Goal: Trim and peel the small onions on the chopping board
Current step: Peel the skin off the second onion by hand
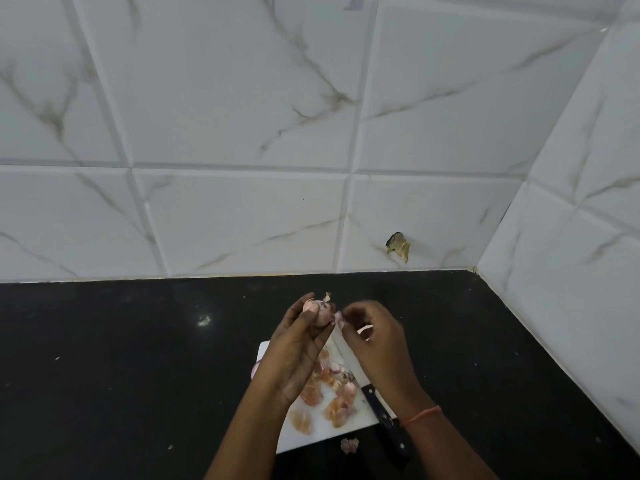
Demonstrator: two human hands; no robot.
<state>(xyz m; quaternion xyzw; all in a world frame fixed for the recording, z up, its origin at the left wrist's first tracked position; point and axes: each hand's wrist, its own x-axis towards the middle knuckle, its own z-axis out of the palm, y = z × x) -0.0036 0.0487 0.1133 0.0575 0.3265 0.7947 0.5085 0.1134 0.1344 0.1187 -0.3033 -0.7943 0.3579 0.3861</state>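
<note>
Pink-skinned small onion (320,311) held above the chopping board's (320,434) far edge, gripped in left hand (294,355). Right hand (375,337) pinches a skin strip (336,317). Peeling step under way; next likely a steady outward pull. Knife (381,410) lies at board's right edge.

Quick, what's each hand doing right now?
Left hand: holds a small onion in its fingers.
Right hand: fingers curled, pinching a bit of onion skin.
</note>
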